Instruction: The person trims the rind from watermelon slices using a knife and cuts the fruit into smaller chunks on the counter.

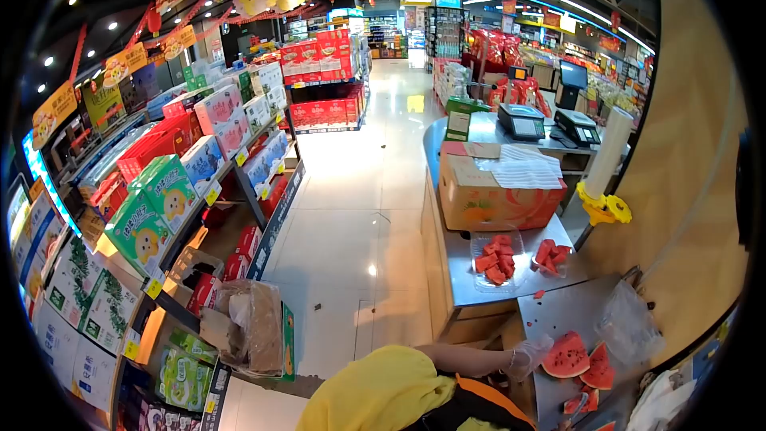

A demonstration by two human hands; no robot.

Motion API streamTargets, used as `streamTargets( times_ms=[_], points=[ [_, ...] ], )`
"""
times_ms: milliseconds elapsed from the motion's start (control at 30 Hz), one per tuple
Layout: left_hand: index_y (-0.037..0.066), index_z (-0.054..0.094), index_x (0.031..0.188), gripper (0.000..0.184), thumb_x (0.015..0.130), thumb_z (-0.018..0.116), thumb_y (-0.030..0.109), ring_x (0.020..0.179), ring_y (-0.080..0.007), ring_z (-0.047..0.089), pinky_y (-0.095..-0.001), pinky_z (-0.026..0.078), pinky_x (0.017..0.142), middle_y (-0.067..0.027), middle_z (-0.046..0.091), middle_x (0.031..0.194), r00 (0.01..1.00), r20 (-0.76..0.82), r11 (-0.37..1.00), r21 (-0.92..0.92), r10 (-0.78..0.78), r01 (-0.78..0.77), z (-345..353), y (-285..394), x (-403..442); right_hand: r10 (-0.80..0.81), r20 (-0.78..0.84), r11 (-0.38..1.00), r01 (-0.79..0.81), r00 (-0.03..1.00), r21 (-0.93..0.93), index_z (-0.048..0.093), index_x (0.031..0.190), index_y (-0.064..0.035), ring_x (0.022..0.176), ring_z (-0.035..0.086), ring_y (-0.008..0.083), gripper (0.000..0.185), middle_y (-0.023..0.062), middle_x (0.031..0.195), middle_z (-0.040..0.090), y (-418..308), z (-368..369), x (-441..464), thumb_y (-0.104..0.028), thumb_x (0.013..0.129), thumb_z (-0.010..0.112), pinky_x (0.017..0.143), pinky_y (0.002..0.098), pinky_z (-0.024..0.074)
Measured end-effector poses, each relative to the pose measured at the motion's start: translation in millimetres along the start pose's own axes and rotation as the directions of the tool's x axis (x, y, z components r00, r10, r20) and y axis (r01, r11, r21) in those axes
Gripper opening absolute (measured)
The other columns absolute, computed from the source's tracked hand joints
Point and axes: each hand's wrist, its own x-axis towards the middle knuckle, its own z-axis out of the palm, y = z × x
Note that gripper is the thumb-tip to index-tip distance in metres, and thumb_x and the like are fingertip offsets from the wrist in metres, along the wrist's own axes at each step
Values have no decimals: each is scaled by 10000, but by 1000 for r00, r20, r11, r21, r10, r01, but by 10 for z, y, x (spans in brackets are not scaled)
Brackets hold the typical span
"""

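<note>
My left hand (527,357), in a clear plastic glove, reaches out from a yellow sleeve (375,391) and grips the left edge of a large red watermelon piece (565,356). The glove blurs the separate fingers. Beside that piece stands a cut watermelon wedge (598,369), with smaller watermelon pieces (581,401) below it, all on a metal worktop (542,311). I cannot make out my right hand at the bottom edge. Further up, watermelon chunks (495,259) fill a clear tray, and more chunks (550,255) sit in a clear tub.
A cardboard box (479,195) with white paper on top stands behind the tray. Scales (523,122) are beyond it. A crumpled plastic bag (630,319) lies right of the melon. A roll on a yellow holder (604,206) rises nearby. Shelves of boxed goods (152,211) line the left aisle.
</note>
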Motion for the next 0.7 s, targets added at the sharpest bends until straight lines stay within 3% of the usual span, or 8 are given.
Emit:
streamTargets(
  times_ms=[100, 133, 167, 233, 367, 467, 567, 700],
  points=[
    [-21, 477, 1036, 378, 757, 571, 216, 877, -363, 569, -375, 474, 775, -191, 563, 928, 986, 122, 991, -51, -114, 121, -651, 38, -411, -59, -51, 998, 60, 997, 24, 477, 925, -94, 415, 382, 93, 184, 4, 570, 391, 29, 312, -184, -277, 911, 480, 356, 251, 311],
    [-12, 524, 1004, 322, 765, 551, 203, 906, -360, 561, -381, 463, 821, -181, 569, 955, 944, 304, 734, 612, 125, -295, -819, -44, -570, -75, -62, 996, 77, 995, 41, 477, 928, -95, 415, 381, 92, 182, 4, 570, 391, -10, 451, -252, -276, 911, 481, 356, 250, 311],
    [-2, 571, 973, 279, 774, 532, 190, 935, -357, 553, -386, 452, 867, -172, 575, 983, 805, 578, -8, 813, 130, -582, -1011, -139, -735, -97, -67, 994, 100, 993, 46, 478, 930, -95, 416, 380, 92, 180, 3, 571, 391, -29, 555, -288, -274, 910, 481, 356, 249, 311],
    [25, 635, 919, 252, 814, 452, 163, 984, -344, 523, -434, 407, 940, -144, 580, 1029, 870, 457, 291, 821, 183, -492, -1402, -424, -1166, -126, -72, 989, 131, 990, 73, 480, 936, -97, 417, 379, 90, 176, 1, 573, 390, -102, 857, -380, -271, 910, 483, 357, 247, 310],
    [60, 619, 946, 247, 823, 468, 211, 964, -295, 521, -403, 422, 889, -99, 562, 1055, 951, 305, -159, 938, -42, -308, -1417, -1238, -1860, -167, -41, 978, 171, 985, 122, 483, 948, -100, 419, 376, 86, 170, -1, 576, 388, -234, 1475, -512, -266, 909, 486, 359, 243, 309],
    [87, 573, 958, 198, 865, 467, 225, 896, -228, 541, -352, 457, 802, -65, 564, 968, 994, 49, -984, 155, 93, 84, -1221, -2135, -2225, -197, 23, 967, 190, 980, 169, 485, 957, -103, 421, 373, 84, 166, -3, 579, 387, -261, 1963, -515, -262, 908, 488, 360, 240, 308],
    [143, 540, 959, 127, 903, 501, 250, 799, -152, 560, -289, 477, 657, -24, 564, 909, 964, 59, -641, -757, -260, -127, -1517, -2475, -2492, -219, 105, 958, 193, 970, 214, 488, 966, -105, 423, 371, 81, 163, -5, 581, 386, -282, 2449, -511, -257, 907, 491, 361, 237, 308],
    [144, 543, 977, 160, 888, 558, 276, 749, -135, 568, -279, 470, 615, 0, 580, 927, 917, 107, -376, -925, -384, -49, -2062, -2468, -2917, -232, 224, 949, 170, 947, 264, 491, 978, -109, 425, 368, 77, 160, -8, 585, 385, -272, 3013, -559, -252, 906, 494, 363, 232, 307]
  ],
)
